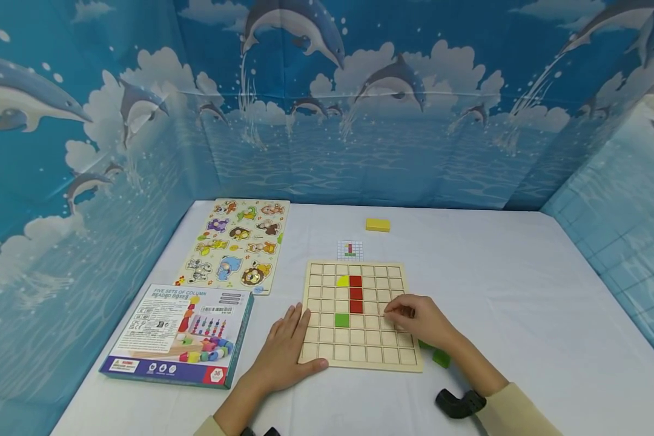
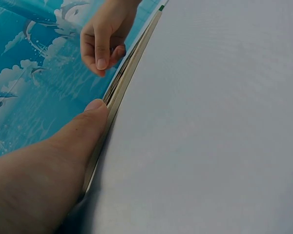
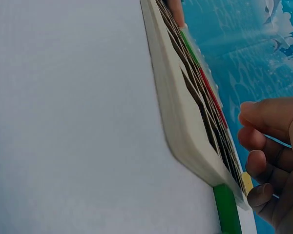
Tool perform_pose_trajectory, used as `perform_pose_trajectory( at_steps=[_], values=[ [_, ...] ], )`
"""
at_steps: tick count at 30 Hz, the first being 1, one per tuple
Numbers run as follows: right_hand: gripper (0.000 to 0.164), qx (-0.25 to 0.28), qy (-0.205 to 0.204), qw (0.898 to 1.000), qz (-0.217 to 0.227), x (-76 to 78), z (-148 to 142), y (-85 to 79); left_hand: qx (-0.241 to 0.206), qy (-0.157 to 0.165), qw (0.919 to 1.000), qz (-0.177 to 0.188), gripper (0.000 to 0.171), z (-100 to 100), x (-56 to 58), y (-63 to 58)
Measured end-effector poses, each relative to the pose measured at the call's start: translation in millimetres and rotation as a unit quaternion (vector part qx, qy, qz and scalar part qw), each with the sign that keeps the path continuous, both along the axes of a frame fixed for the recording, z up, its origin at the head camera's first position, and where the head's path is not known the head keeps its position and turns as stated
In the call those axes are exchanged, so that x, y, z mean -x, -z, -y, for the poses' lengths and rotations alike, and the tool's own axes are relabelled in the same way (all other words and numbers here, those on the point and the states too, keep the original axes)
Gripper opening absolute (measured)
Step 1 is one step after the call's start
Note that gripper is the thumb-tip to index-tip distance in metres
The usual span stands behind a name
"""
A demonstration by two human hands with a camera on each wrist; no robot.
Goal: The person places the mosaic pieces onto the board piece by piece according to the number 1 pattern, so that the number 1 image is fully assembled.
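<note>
A wooden grid board (image 1: 327,348) lies on the white table and carries a yellow quarter-round piece (image 1: 343,281), three red squares (image 1: 356,293) in a column and a green square (image 1: 341,320). My left hand (image 1: 286,348) rests flat on the board's left edge, with the thumb (image 2: 88,126) pressed along the front rim (image 2: 132,63). My right hand (image 1: 414,318) hovers over the board's right half with curled fingers (image 3: 263,141) pinched towards the thumb. No frame shows whether it holds a piece. Two loose green pieces (image 1: 441,357) lie by the board's right front corner (image 3: 180,122).
A small pattern card (image 1: 350,249) lies just behind the board and a yellow block (image 1: 378,224) farther back. To the left are an animal peg puzzle (image 1: 237,245) and a beaded-toy box (image 1: 180,333). Blue dolphin backdrops wall the table on three sides.
</note>
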State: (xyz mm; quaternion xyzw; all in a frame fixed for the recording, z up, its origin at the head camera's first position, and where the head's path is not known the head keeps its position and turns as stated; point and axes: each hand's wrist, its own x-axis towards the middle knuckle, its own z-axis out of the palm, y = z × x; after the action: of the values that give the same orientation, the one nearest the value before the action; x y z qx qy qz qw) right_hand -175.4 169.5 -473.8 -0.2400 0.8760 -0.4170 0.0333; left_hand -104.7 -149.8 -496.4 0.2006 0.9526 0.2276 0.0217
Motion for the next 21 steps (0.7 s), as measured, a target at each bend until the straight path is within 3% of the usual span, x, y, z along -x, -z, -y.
perform_pose_trajectory(
  at_steps=[9,21],
  values=[
    [0.007,0.043,0.026,0.999,0.019,-0.7,-21.6,0.7,-0.001,0.001,1.0000,-0.004,0.100,-0.2,-0.2,0.1],
    [0.008,0.045,0.038,0.998,0.031,-4.6,-41.6,-0.2,0.002,0.000,1.0000,-0.005,0.100,-0.1,-0.3,-0.7]
  ],
)
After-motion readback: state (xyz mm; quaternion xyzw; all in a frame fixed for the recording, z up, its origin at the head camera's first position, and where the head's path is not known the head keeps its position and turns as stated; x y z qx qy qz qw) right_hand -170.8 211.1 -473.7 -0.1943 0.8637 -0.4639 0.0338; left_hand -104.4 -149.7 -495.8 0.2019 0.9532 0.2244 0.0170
